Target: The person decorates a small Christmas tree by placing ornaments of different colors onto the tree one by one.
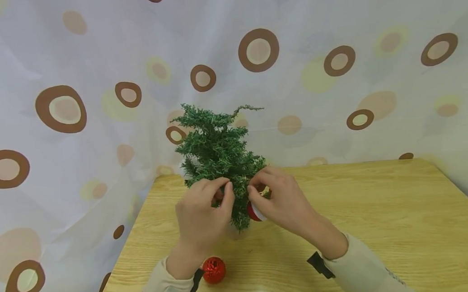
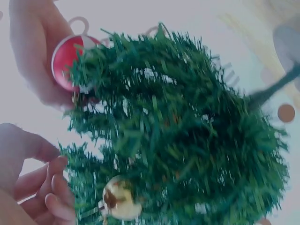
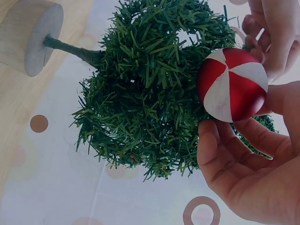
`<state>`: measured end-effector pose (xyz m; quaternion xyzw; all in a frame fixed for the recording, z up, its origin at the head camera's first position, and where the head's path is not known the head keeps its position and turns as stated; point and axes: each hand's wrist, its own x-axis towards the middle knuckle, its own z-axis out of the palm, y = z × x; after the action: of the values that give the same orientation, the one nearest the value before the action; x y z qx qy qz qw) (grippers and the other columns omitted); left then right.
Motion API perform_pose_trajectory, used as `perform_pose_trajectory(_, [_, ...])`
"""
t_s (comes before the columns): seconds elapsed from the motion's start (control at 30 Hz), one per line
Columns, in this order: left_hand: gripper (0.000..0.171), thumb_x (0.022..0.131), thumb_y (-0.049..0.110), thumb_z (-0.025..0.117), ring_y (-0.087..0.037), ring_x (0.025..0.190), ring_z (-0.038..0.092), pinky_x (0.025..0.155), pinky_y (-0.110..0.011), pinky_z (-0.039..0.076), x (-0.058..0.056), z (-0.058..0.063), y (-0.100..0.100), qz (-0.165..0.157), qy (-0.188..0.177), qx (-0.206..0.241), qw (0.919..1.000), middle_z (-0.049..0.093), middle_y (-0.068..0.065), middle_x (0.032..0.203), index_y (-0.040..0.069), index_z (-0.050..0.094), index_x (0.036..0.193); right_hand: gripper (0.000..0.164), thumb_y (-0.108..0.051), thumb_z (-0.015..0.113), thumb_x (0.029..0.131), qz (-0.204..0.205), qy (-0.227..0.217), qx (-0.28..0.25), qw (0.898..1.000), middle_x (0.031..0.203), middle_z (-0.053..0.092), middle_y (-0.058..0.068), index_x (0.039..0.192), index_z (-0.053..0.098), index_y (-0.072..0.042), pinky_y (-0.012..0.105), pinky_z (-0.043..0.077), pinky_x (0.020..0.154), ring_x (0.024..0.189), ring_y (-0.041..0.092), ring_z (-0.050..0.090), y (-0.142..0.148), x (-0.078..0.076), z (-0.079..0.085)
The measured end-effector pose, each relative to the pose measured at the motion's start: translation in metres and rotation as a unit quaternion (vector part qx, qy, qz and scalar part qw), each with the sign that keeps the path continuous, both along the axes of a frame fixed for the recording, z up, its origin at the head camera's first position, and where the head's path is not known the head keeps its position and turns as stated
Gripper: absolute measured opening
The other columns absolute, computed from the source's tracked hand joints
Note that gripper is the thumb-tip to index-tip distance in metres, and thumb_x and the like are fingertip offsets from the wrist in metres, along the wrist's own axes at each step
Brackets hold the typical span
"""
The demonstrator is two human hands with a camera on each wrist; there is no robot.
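Observation:
A small artificial Christmas tree [image 1: 218, 151] stands on the table between both hands. My left hand [image 1: 203, 207] is at its left front, thumb and forefinger pinching the tip of a branch; in the left wrist view these fingertips [image 2: 57, 158] meet the green needles. Opposite it, my right hand [image 1: 284, 201] pinches at the top of a red and white ball ornament [image 3: 233, 85], against the tree's right side. The ball hides part of those fingers and its hanger. A shiny gold ball ornament [image 2: 123, 198] sits among the branches near my left hand.
A glittery red ball [image 1: 213, 270] lies on the wooden table [image 1: 385, 217] beside my left wrist. The tree's round base [image 3: 42, 40] shows in the right wrist view. Behind the table hangs a pale curtain [image 1: 298, 19] with brown ring patterns.

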<state>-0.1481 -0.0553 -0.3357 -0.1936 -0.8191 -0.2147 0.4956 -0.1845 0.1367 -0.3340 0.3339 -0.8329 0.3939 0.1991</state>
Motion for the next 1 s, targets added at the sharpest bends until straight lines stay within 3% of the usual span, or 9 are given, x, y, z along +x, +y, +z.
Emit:
perform_pose_trajectory(0.13, [0.011, 0.092, 0.009, 0.077, -0.027, 0.072, 0.068, 0.055, -0.038, 0.055, 0.002, 0.004, -0.011, 0.014, 0.052, 0.04, 0.9978, 0.073, -0.013, 0.085, 0.003, 0.082, 0.099, 0.014, -0.007, 0.066, 0.099, 0.001, 0.0, -0.001, 1.0, 0.093, 0.07, 0.003, 0.091, 0.076, -0.01, 0.026, 0.054, 0.064, 0.084, 0.018, 0.068, -0.001, -0.001, 0.0])
perform_pose_trajectory(0.23, [0.015, 0.093, 0.009, 0.076, -0.034, 0.081, 0.068, 0.064, -0.046, 0.057, 0.001, 0.006, -0.017, 0.02, 0.061, 0.069, 0.9956, 0.074, -0.017, 0.094, 0.003, 0.082, 0.105, 0.014, -0.006, 0.066, 0.099, -0.001, -0.007, -0.003, 1.0, 0.093, 0.07, 0.003, 0.091, 0.077, -0.01, 0.024, 0.053, 0.063, 0.083, 0.017, 0.067, 0.0, -0.001, 0.0])
perform_pose_trajectory(0.53, [0.022, 0.094, 0.012, 0.078, -0.036, 0.094, 0.068, 0.078, -0.049, 0.06, -0.004, -0.002, -0.028, 0.035, 0.007, 0.067, 0.9971, 0.074, -0.017, 0.105, 0.002, 0.08, 0.113, 0.013, -0.007, 0.066, 0.1, 0.002, -0.018, -0.006, 1.0, 0.095, 0.071, 0.003, 0.094, 0.077, -0.009, 0.024, 0.054, 0.062, 0.084, 0.015, 0.066, -0.001, 0.0, -0.001])
perform_pose_trajectory(0.77, [0.024, 0.094, 0.01, 0.078, -0.037, 0.101, 0.073, 0.089, -0.053, 0.061, -0.009, -0.006, -0.032, 0.036, 0.001, 0.066, 0.9971, 0.078, -0.017, 0.108, 0.001, 0.079, 0.116, 0.01, -0.01, 0.068, 0.101, 0.008, -0.006, -0.011, 1.0, 0.097, 0.072, 0.003, 0.098, 0.077, -0.009, 0.024, 0.056, 0.063, 0.084, 0.014, 0.068, 0.002, -0.001, -0.003])
perform_pose_trajectory(1.0, [0.019, 0.094, 0.007, 0.077, -0.037, 0.103, 0.075, 0.09, -0.055, 0.062, -0.012, -0.009, -0.035, 0.031, -0.015, 0.068, 0.9971, 0.08, -0.017, 0.105, 0.002, 0.081, 0.112, 0.007, -0.012, 0.07, 0.101, 0.022, 0.026, -0.036, 0.999, 0.097, 0.072, -0.001, 0.101, 0.077, -0.013, 0.027, 0.057, 0.065, 0.076, 0.006, 0.062, 0.008, 0.001, -0.007])
